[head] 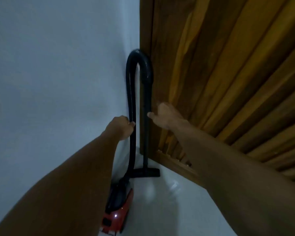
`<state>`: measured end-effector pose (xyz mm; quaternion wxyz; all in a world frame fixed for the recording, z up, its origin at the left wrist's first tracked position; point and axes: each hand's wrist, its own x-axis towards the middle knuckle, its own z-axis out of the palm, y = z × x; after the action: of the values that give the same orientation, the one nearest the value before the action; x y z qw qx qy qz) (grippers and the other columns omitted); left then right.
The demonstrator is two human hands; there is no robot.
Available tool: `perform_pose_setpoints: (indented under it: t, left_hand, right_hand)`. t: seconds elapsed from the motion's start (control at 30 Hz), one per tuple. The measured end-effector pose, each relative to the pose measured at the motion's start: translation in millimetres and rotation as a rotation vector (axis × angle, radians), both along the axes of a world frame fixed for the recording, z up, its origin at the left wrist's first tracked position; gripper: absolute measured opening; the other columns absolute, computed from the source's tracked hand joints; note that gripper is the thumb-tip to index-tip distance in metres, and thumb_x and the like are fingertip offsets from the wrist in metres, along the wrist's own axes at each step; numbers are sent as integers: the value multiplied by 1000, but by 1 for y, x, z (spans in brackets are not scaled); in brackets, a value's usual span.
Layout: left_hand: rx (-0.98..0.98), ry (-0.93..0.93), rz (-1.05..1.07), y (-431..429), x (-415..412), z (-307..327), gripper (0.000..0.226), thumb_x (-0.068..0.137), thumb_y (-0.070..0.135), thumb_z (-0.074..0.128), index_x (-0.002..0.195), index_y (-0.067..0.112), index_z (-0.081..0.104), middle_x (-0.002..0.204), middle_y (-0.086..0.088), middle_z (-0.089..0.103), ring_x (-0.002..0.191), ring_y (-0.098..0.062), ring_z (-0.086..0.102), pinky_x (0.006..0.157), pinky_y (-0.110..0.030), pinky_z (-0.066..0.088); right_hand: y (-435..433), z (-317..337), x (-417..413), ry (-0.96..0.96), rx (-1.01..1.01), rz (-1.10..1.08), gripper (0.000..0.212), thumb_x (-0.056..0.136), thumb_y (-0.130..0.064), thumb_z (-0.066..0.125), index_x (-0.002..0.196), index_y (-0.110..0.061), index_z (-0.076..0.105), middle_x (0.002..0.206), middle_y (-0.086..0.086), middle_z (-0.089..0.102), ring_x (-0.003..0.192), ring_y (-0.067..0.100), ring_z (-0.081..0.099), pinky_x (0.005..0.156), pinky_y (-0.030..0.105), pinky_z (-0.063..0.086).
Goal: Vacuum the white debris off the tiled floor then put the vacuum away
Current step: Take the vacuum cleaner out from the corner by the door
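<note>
– Left hand (124,127) has its fingers curled round the black hose (130,99), low on the left run. Right hand (162,114) is at the wand (146,133), thumb out and touching it. Its other fingers are hidden, so can't tell if it grips or just steadies.

– Where's the machine?

– Parked in the corner. Vacuum body (119,201) sits on the tiled floor (177,210) against the wall (58,82). Wand stands upright along the edge of the ribbed wooden panel (228,74). Floor head (147,172) lies flat on the tile at the wand's foot.

– Status?

– My read: cleaning done, stow step nearly done. No white debris on the patch of floor in view, but it's a small patch and the rest is out of frame. Left to do: release both hands and check the wand stands on its own. Cord not visible. There's a small bright spot on the body, either an indicator lamp or glare, so power-off is unconfirmed.

– Materials?

– Hose: flexible, black, bent into a tight inverted U at the top, with a glossy cuff where it meets the wand.
Wand: rigid, slim, straight tube.
Floor head: flat black bar, forming a T with the wand.
Body: hard red shell with a dark rounded top.
Floor: glossy pale tile that shows reflections, likely slick.
Wall: smooth, painted white.
Panel: streaky brown-orange grain with long raised ribs.
</note>
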<state>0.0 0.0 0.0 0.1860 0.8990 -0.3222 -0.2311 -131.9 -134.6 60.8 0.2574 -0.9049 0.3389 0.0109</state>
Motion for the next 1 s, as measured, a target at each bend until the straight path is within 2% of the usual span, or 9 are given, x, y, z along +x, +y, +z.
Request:
perform_pose_setpoints:
  t: [0.07,0.13,0.2,0.3,0.43,0.6,0.7,0.87,1.0]
  left_hand:
    - [2,-2,27,-8,6,-36,51,104,44,45,133,4,59,131,-17,62,118,-33,59,88,-34,44]
    - [21,3,46,-14,14,-74,50,104,44,46,133,5,58,131,-16,62,117,-32,59,86,-33,43]
    - [30,1,43,-20,18,-116,49,104,44,46,132,5,58,130,-16,62,115,-31,59,85,-32,43]
    - [20,-23,51,-30,21,-168,49,104,44,46,131,5,58,128,-16,62,112,-30,60,85,-33,45]
    - [18,-48,80,-39,23,-231,58,103,45,49,145,4,44,139,-18,55,122,-32,56,96,-38,47]
    - [-99,-11,141,-50,24,-300,75,103,43,50,158,5,17,154,-20,39,136,-33,45,108,-39,41]
    - [-242,85,182,-59,23,-329,75,103,39,53,160,7,15,155,-18,39,136,-31,44,111,-37,40]
    - [-491,146,294,-76,30,-365,61,103,25,55,153,9,25,137,-18,55,112,-27,58,94,-35,50]
    - [-588,179,335,-80,35,-379,58,103,21,55,154,13,29,134,-13,55,110,-25,58,94,-34,51]
  right_hand:
    - [-6,-35,13,-25,-26,-7,44,102,-45,52,129,-11,52,94,-1,54,76,15,60,69,33,55]
    - [-12,-75,24,-44,-49,-3,41,101,-47,52,122,-12,56,103,2,58,73,14,59,63,32,54]
    - [-17,-119,32,-104,-95,21,46,100,-52,51,127,-15,55,121,6,60,80,15,61,70,35,58]
    - [-25,-166,38,-159,-146,28,65,97,-65,44,133,-12,56,130,9,59,85,17,63,76,39,60]
    - [-27,-219,46,-273,-131,23,93,87,-83,30,139,-9,53,131,11,61,93,20,65,77,40,60]
    - [-27,-269,56,-481,-73,-1,109,78,-92,26,148,-10,44,139,9,57,119,22,59,95,43,55]
    - [-29,-283,62,-579,-34,3,108,77,-94,28,146,-13,47,133,6,61,115,20,61,93,42,56]
    - [-35,-304,72,-647,-13,9,115,74,-95,30,149,-9,40,141,10,56,124,23,58,99,43,53]
    - [-31,-315,75,-722,2,39,89,93,-72,44,155,-11,25,146,10,51,126,24,55,103,39,49]
